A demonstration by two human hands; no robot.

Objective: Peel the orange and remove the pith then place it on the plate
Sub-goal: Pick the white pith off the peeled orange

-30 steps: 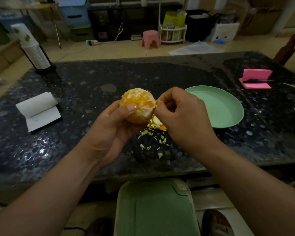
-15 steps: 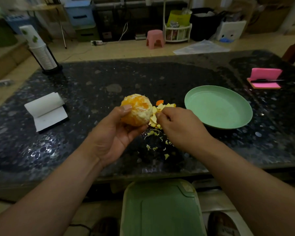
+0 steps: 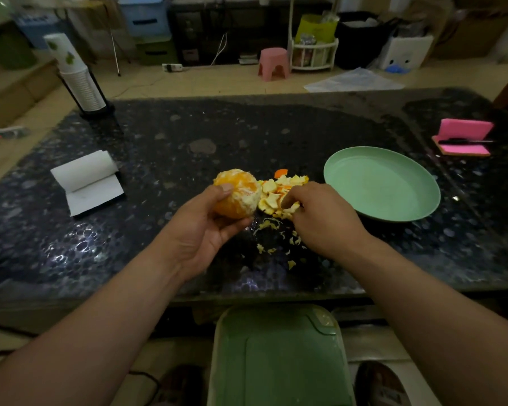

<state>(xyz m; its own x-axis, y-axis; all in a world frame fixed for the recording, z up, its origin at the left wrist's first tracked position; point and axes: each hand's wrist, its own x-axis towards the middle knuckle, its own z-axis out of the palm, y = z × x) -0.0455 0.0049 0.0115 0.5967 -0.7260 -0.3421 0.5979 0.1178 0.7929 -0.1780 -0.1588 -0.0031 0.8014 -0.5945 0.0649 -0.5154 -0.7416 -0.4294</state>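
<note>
Dark speckled stone formed the table top (image 3: 188, 136), which spanned the view under both forearms. A pale green plastic panel (image 3: 279, 356) sat below the near table edge, between the two forearms.

A round, shallow, pale green plate (image 3: 381, 183) lay flat on the table just to the right of the right hand (image 3: 323, 218) and held nothing.

The left hand (image 3: 200, 230) was raised above the table with the palm turned upward. Its thumb and fingers were curled around a partly peeled orange (image 3: 238, 194). White pith covered the side of the fruit that faced the right hand.

The right hand was lowered to the table surface with its fingers curled downward into a pile of orange-and-white peel pieces (image 3: 276, 191). It could not be determined whether the fingertips pinched a piece or only rested on the pile. The pile lay between the orange and the plate and touched neither hand's wrist.

A white paper roll (image 3: 85, 177), partly unrolled, lay well to the left of the left hand. A tilted stack of white paper cups (image 3: 77, 74) stood beyond it at the far left corner. A pink notepad (image 3: 464, 136) with a dark pen (image 3: 464, 141) across it lay beyond the plate, far right of the right hand.

Small pale pith scraps (image 3: 269, 249) were scattered on the table between the two wrists.
</note>
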